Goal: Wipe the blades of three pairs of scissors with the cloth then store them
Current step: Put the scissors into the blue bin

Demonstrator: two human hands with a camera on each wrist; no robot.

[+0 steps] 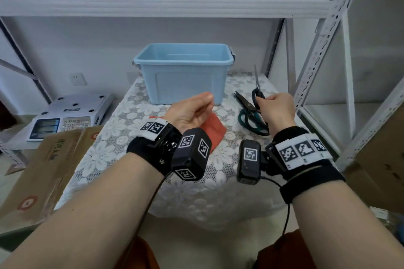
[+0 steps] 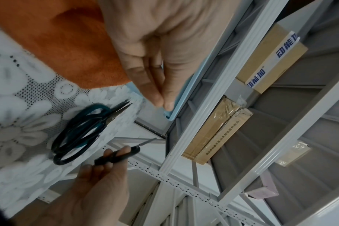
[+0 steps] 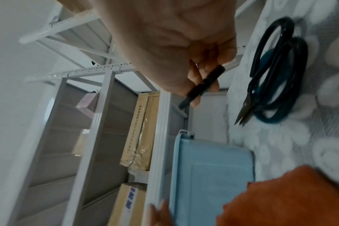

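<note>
We see a white shelf rack [image 1: 166, 6] around the bench [image 1: 196, 192], which wears a lace flower cover. Blue bin [image 1: 183, 72] sits at 12 o'clock on the bench, open top, no scissors visible inside. Orange cloth [image 1: 213, 131] lies flat at bench centre, just under our left hand [image 1: 190, 111]; that hand hovers palm up, fingers straight and pressed together, holding nothing. Two pairs of scissors [image 1: 251, 113] lie stacked at 2 o'clock, one black-handled, one teal-handled, blades pointing toward the bin. Our right hand [image 1: 275, 109] is curled around the black handle of a third pair, the slim scissors [image 1: 258, 87], lifted off the bench, blade tip pointing to 12 o'clock. Scale [image 1: 70, 116] rests on a side shelf at 9 o'clock.
</note>
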